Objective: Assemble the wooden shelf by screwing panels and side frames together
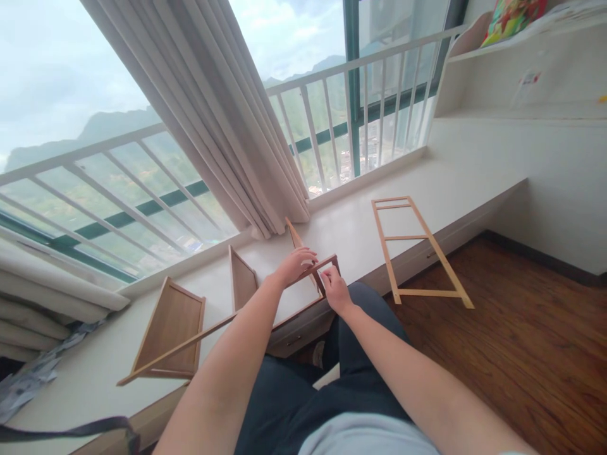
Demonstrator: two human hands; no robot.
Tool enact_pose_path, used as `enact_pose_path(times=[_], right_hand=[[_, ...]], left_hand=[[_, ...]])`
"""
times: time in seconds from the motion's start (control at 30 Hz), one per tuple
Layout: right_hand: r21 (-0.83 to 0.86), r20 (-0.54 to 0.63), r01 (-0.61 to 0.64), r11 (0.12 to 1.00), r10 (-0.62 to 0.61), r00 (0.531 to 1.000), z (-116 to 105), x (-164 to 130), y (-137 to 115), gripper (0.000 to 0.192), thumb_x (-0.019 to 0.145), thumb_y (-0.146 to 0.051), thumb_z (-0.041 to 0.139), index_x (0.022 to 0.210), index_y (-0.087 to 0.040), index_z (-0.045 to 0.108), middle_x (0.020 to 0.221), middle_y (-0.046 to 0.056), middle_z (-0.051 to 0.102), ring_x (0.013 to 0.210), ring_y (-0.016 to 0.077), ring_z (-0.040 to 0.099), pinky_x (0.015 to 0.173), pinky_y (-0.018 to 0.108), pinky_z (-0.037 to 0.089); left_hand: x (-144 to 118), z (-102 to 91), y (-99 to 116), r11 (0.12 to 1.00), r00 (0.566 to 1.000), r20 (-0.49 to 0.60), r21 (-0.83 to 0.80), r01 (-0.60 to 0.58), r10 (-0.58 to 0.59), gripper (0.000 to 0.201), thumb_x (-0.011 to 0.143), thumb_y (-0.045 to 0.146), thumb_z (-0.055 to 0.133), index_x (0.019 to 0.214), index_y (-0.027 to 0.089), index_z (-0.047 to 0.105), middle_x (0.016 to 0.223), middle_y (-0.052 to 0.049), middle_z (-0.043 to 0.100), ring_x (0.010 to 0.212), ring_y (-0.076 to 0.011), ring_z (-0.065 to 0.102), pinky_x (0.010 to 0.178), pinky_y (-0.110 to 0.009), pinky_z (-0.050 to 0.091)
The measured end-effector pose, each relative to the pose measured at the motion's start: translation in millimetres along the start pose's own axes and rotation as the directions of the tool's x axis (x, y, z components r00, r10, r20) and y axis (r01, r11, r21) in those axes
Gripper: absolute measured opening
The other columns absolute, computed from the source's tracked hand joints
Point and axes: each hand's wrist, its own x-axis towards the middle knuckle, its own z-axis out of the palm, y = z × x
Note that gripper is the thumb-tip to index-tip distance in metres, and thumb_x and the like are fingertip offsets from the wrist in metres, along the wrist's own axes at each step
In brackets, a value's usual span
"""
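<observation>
A partly joined wooden shelf unit (208, 330) stands on the white window ledge in front of me. Its long side rail runs from lower left up to my hands, with a large board (171, 325) at the left end and a smaller board (243, 279) near the middle. My left hand (298, 264) is closed over the rail near the right end. Close beside it, my right hand (336, 289) is pinched at the end piece; what its fingers hold is too small to make out.
A loose ladder-shaped wooden frame (405, 237) leans on the ledge (353, 237) to the right, overhanging its edge. Grey curtains (203, 95) hang before the railed window. White shelving (502, 117) rises at right above dark wooden flooring (526, 328). A black strap (71, 430) lies lower left.
</observation>
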Motion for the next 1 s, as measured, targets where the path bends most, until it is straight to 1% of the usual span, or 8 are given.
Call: enact_pose_path(times=[0.1,0.2,0.33,0.43,0.57,0.7,0.87,1.0], right_hand=[[0.004,-0.011,0.008,1.0,-0.008,1.0,0.8,1.1,0.5,0.024,0.096,-0.043,0.038,0.091,-0.022,0.048,0.079,0.004,0.064,0.075,0.022,0.063,0.07,0.031,0.045],[0.016,-0.026,0.025,1.0,-0.024,0.999,0.0,1.1,0.3,0.024,0.097,-0.044,0.038,0.091,-0.022,0.048,0.077,0.003,0.063,0.073,0.0214,0.062,0.069,0.03,0.045],[0.043,-0.036,0.046,0.998,-0.045,0.998,-0.9,1.5,-0.3,0.024,0.098,-0.043,0.04,0.091,-0.022,0.048,0.075,0.002,0.06,0.072,0.02,0.061,0.069,0.03,0.045],[0.046,-0.056,0.056,0.997,-0.054,0.997,-0.6,3.5,-1.4,0.024,0.098,-0.043,0.041,0.091,-0.022,0.048,0.077,0.002,0.058,0.072,0.0189,0.059,0.07,0.029,0.045],[0.036,-0.082,0.08,0.996,-0.077,0.994,-0.9,5.0,-3.2,0.024,0.099,-0.043,0.041,0.091,-0.021,0.049,0.08,0.002,0.058,0.074,0.0181,0.058,0.071,0.029,0.045],[0.011,-0.084,0.074,0.997,-0.073,0.994,-3.2,2.0,-1.8,0.025,0.098,-0.044,0.043,0.091,-0.021,0.05,0.079,0.001,0.058,0.073,0.0179,0.057,0.07,0.029,0.044],[-0.033,-0.06,0.045,0.998,-0.047,0.997,-5.2,-1.4,6.5,0.024,0.098,-0.044,0.044,0.092,-0.022,0.049,0.077,0.001,0.058,0.072,0.0185,0.058,0.07,0.03,0.044],[-0.045,-0.062,0.046,0.998,-0.048,0.997,-3.6,-1.8,9.2,0.024,0.098,-0.045,0.044,0.092,-0.022,0.049,0.08,0.002,0.059,0.074,0.0187,0.059,0.071,0.03,0.045]], left_hand=[[7.2,0.9,0.5,0.997,0.997,0.025,-0.037,-0.074,0.075,0.023,0.082,0.014,0.057,0.097,0.02,0.073,0.114,-0.006,0.071,0.128,-0.0249,0.051,0.113,-0.043,0.037],[8.5,3.5,0.6,0.99,0.993,-0.033,-0.083,-0.116,0.114,0.02,0.084,0.016,0.056,0.094,0.02,0.073,0.104,-0.006,0.073,0.124,-0.0237,0.054,0.111,-0.04,0.039],[4.7,5.1,1.7,0.987,0.988,-0.137,-0.126,-0.094,0.077,0.016,0.087,0.023,0.058,0.09,0.02,0.074,0.099,-0.007,0.072,0.115,-0.0231,0.058,0.105,-0.038,0.043],[1.8,6.8,2.4,0.984,0.985,-0.162,-0.156,-0.09,0.064,0.015,0.087,0.025,0.06,0.088,0.02,0.074,0.1,-0.008,0.072,0.113,-0.0227,0.058,0.104,-0.037,0.043],[0.0,10.3,1.7,0.983,0.985,-0.16,-0.159,-0.087,0.062,0.015,0.087,0.025,0.06,0.087,0.021,0.075,0.096,-0.007,0.072,0.113,-0.0231,0.058,0.105,-0.037,0.042],[0.6,9.2,-0.7,0.986,0.987,-0.151,-0.152,-0.071,0.048,0.016,0.086,0.025,0.061,0.085,0.02,0.076,0.092,-0.007,0.071,0.1,-0.0216,0.061,0.099,-0.036,0.044],[1.0,2.4,-7.8,0.973,0.997,-0.037,-0.218,-0.076,0.069,0.019,0.085,0.024,0.06,0.089,0.018,0.077,0.092,-0.006,0.068,0.086,-0.0168,0.063,0.087,-0.029,0.049],[1.6,0.2,-12.3,0.973,0.996,-0.018,-0.212,-0.088,0.086,0.018,0.086,0.021,0.059,0.087,0.018,0.077,0.089,-0.004,0.068,0.085,-0.0158,0.062,0.083,-0.027,0.048]])
